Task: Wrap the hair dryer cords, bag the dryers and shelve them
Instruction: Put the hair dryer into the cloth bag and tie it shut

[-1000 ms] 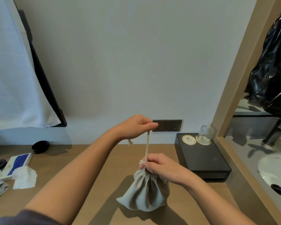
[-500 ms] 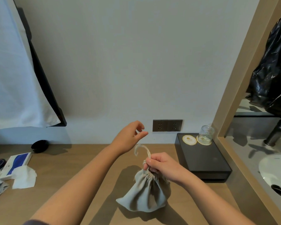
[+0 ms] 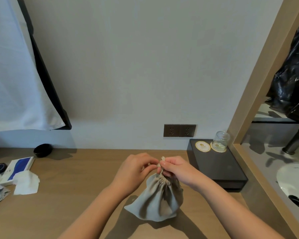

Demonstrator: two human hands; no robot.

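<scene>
A grey drawstring bag (image 3: 158, 199) sits bulging on the wooden counter (image 3: 72, 190), its mouth gathered tight. The dryer inside is hidden. My right hand (image 3: 176, 169) pinches the beige drawstring (image 3: 162, 160) at the bag's neck. My left hand (image 3: 135, 169) is up against the neck from the left, its fingertips on the cord beside the right hand's.
A black box (image 3: 219, 169) with two round coasters and an upturned glass (image 3: 221, 141) stands right of the bag. Wall sockets (image 3: 179, 130) sit behind. A blue-and-white box (image 3: 17, 169) and tissue (image 3: 26, 182) lie at left. A sink (image 3: 295, 183) lies beyond the wooden partition.
My left hand let go of the raised drawstring, then came down to the bag's neck and took the cord again. The right hand stayed at the neck.
</scene>
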